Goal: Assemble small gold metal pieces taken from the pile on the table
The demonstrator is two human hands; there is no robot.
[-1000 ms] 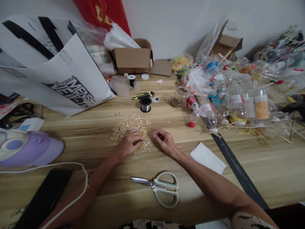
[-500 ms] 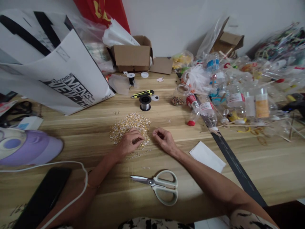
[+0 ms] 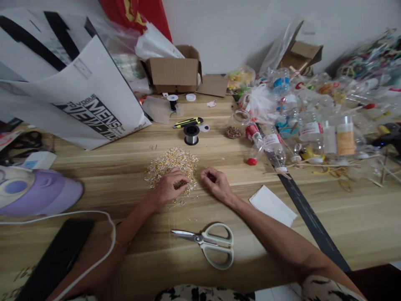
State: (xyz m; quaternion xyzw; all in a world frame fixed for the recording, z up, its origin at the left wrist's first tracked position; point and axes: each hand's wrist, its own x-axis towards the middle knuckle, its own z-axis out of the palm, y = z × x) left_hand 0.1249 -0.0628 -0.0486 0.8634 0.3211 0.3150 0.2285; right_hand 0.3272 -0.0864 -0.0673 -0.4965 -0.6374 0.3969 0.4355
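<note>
A heap of small gold and silver metal pieces point(image 3: 173, 161), perhaps jewelry findings, lies on the wooden table. My left hand point(image 3: 171, 185) rests at its front edge, with thumb and fingers curled into a pinch. Just right of the heap, my right hand point(image 3: 216, 182) is closed with curled fingers on the table. Whatever either pinch holds is too small to make out. A thin chain with a ring point(image 3: 182, 202) lies below my left hand. Nearer to me are a short chain piece point(image 3: 192, 220) and scissors point(image 3: 208, 242) with pale handles, blades to the left.
Beyond the heap are a wire spool point(image 3: 191, 134), a yellow-black utility knife point(image 3: 188, 122) and a bead jar point(image 3: 234, 127). Plastic bottles point(image 3: 310, 129) crowd the right. A paper bag point(image 3: 78, 92), a purple device point(image 3: 53, 188) and a black phone point(image 3: 59, 259) are left.
</note>
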